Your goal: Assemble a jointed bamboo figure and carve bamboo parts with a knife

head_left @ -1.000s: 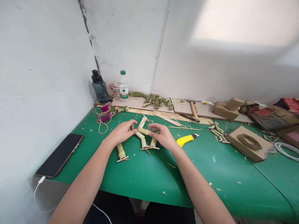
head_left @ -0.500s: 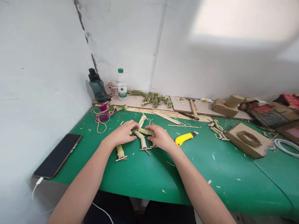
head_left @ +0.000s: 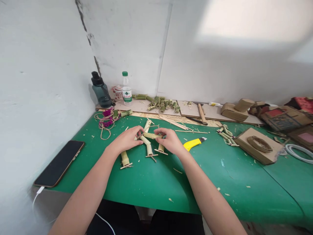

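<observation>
A jointed figure of short bamboo tubes threaded on brown cord lies before me; its upper piece (head_left: 147, 125) bears small marks like a face. My right hand (head_left: 170, 141) grips one end of a horizontal bamboo tube (head_left: 150, 135) between thumb and fingers. At the tube's other end, my left hand (head_left: 128, 138) is pinched on what looks like the thin cord, partly hidden by the fingers. Below hang a middle bent bamboo piece (head_left: 147, 146), a left tube (head_left: 125, 159) and a right tube (head_left: 161, 148), with small sticks across their lower ends.
A yellow utility knife (head_left: 193, 144) lies right of my hand, blade out. Behind are thin bamboo sticks (head_left: 173, 122), cut bamboo tubes (head_left: 162, 104) and a hammer (head_left: 201, 114). Cord with purple yarn (head_left: 107, 122), bottles and a phone (head_left: 60, 163) are left; cardboard pieces (head_left: 259, 145) right.
The horizontal tube has shifted slightly, and my right hand has lifted a little, so more of the right lower tube and its cross stick shows. The view has moved slightly.
</observation>
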